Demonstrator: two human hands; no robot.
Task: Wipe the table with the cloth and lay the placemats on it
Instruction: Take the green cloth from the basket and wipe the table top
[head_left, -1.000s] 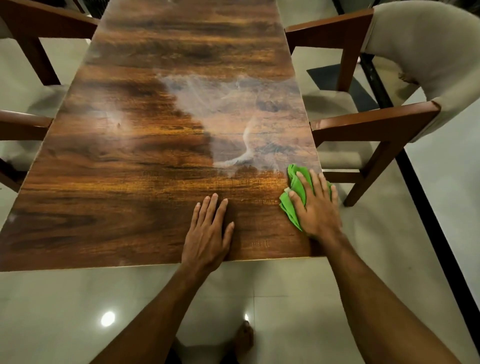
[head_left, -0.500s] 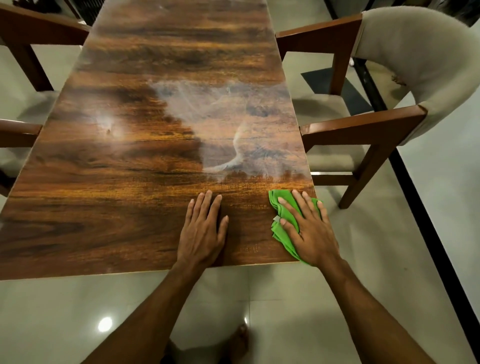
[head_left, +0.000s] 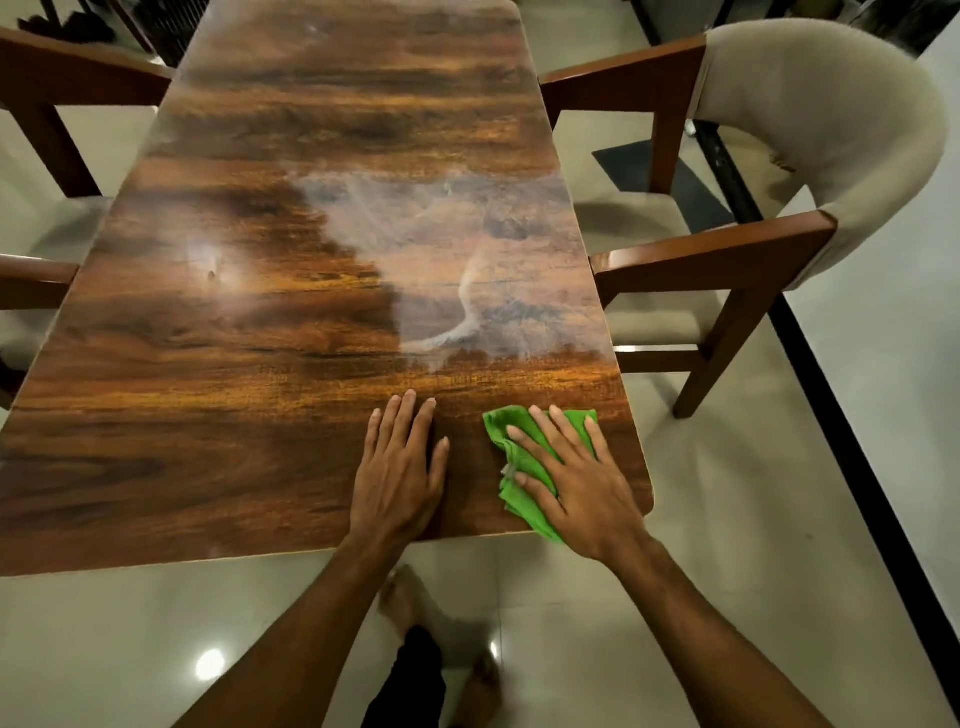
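Note:
A long glossy wooden table (head_left: 249, 395) stretches away from me. A crumpled green cloth (head_left: 511, 470) lies at its near right corner, one fold hanging over the front edge. My right hand (head_left: 576, 478) presses flat on the cloth with straight, spread fingers. Just left of it, my left hand (head_left: 400, 467) rests flat on the bare wood with the fingers together. A pale, hazy streaked patch (head_left: 467, 270) covers the right middle of the tabletop. No placemats are in view.
A wooden armchair with a beige padded back (head_left: 769, 208) stands close to the table's right side. Parts of other chairs (head_left: 47, 93) show along the left side. The floor is glossy pale tile, and my bare feet (head_left: 400, 597) stand below the table's near edge.
My right hand has slid the cloth toward me and leftward, from the right edge to the near right corner. My left hand has stayed flat in about the same place.

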